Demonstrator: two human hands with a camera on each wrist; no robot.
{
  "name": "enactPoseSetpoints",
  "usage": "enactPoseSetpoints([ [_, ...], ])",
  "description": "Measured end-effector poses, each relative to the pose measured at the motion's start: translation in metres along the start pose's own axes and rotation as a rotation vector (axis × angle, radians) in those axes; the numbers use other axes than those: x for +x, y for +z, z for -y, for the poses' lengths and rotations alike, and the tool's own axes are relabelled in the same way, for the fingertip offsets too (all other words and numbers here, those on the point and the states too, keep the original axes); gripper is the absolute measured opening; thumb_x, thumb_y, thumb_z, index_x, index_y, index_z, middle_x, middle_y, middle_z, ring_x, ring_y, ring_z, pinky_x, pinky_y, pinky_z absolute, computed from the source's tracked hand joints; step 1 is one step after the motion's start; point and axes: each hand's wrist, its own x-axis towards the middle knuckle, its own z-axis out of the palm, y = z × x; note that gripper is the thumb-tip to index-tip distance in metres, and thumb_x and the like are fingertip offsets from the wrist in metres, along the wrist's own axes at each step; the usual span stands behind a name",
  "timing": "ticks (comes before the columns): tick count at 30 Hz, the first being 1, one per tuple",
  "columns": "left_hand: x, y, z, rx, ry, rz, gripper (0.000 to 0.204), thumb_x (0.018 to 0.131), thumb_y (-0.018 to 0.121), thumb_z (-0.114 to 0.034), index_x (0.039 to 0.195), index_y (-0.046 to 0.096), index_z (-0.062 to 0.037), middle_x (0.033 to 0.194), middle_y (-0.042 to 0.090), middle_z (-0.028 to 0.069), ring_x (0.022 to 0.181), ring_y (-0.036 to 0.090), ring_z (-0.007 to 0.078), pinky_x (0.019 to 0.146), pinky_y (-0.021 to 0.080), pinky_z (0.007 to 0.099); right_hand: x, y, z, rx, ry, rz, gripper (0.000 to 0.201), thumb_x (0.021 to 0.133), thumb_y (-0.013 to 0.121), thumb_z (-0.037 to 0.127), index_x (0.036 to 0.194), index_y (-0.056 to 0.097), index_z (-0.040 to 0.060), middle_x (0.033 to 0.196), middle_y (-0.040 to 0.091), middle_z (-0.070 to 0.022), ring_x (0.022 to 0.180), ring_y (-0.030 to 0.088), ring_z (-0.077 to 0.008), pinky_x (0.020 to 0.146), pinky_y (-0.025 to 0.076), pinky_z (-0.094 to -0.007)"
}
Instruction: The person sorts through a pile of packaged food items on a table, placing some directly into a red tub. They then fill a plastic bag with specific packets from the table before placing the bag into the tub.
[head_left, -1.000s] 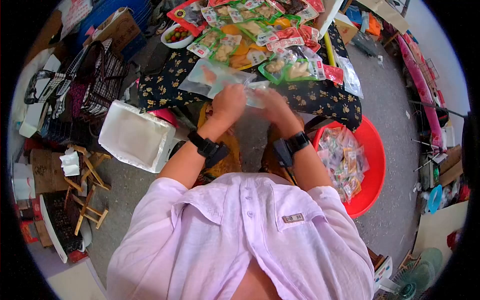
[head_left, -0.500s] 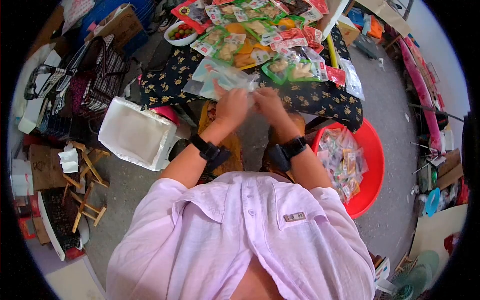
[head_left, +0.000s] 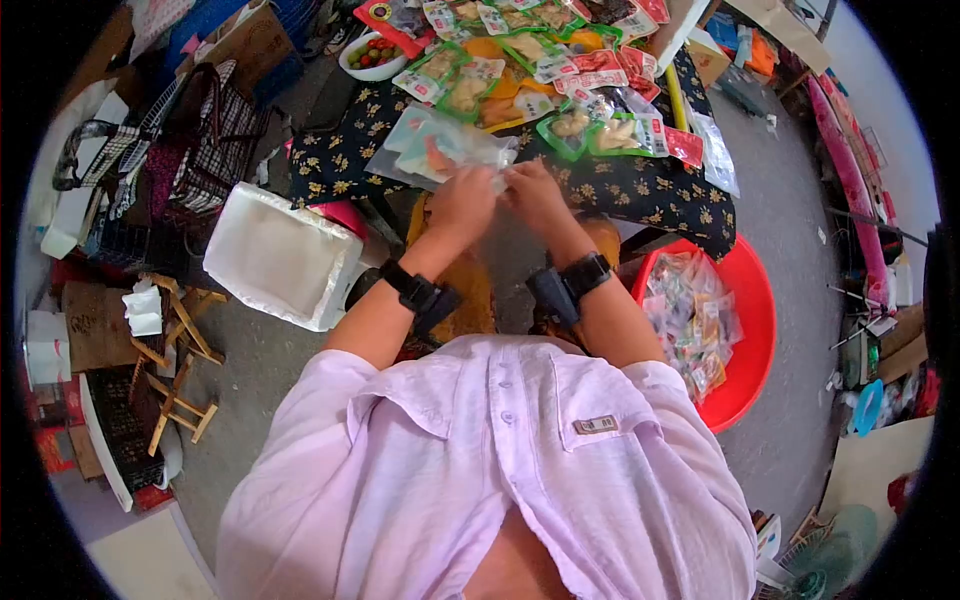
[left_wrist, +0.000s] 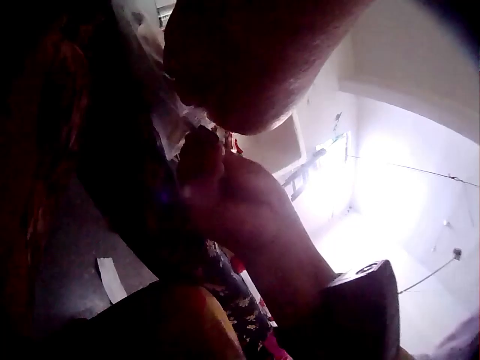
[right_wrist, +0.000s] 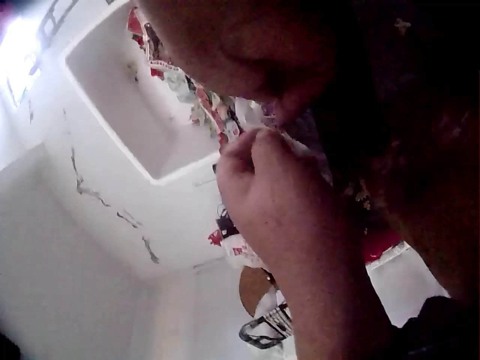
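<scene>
A clear plastic bag [head_left: 412, 140] with pale green and orange-red shapes showing through it lies at the table's near edge. My left hand [head_left: 463, 212] grips its crumpled right end with curled fingers. Close beside it, my right hand [head_left: 540, 202] pinches the same end between thumb and fingers. Both hands meet in the right wrist view, where the left hand [right_wrist: 270, 187] has its fingers bent in at the plastic. The left wrist view is dark, with the right hand [left_wrist: 240, 195] facing the nearer left one.
Sealed food packets [head_left: 605, 135] cover the back of the flowered tablecloth [head_left: 660, 195]. A white bowl of small fruit [head_left: 372, 72] stands at the back left. On the floor are a white foam box [head_left: 225, 245] and a red basin [head_left: 755, 330] of packets.
The hands have drawn close together at the bag's right end, and the right hand's earlier blur is gone. The bag shifted and folded, then lay flatter again. The head view moved slightly.
</scene>
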Motion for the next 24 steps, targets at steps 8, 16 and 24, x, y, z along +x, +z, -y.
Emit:
enactPoseSetpoints([
  [8,-0.004,0.005,0.005,0.032,-0.014,0.050,0.015,0.080,0.039,-0.016,0.086,0.048,-0.0050,0.084,0.051,0.0143,0.079,0.048,0.0345,0.065,0.040,0.0421,0.000,0.014,0.001,-0.165,-0.067,0.231,0.014,0.075,0.053,0.013,0.082,0.051,0.0011,0.070,0.052,-0.0069,0.059,0.051,-0.0145,0.049,0.042,-0.0257],
  [16,-0.007,0.003,0.013,0.025,-0.007,0.075,0.017,0.076,0.044,-0.014,0.089,0.050,-0.0061,0.087,0.052,0.0140,0.079,0.049,0.0343,0.066,0.040,0.0423,0.025,0.013,-0.026,-0.075,-0.003,0.206,0.017,0.075,0.053,0.014,0.088,0.053,0.0033,0.071,0.053,-0.0041,0.055,0.050,-0.0145,0.048,0.040,-0.0256],
  [24,-0.024,0.003,0.026,0.325,0.383,-0.204,0.037,0.064,0.060,-0.016,0.099,0.049,-0.0074,0.097,0.048,0.0126,0.096,0.042,0.0321,0.083,0.032,0.0418,-0.015,-0.001,-0.010,-0.031,0.085,0.014,0.021,0.077,0.053,0.020,0.085,0.048,0.0008,0.071,0.049,-0.0043,0.058,0.050,-0.0156,0.050,0.040,-0.0252],
])
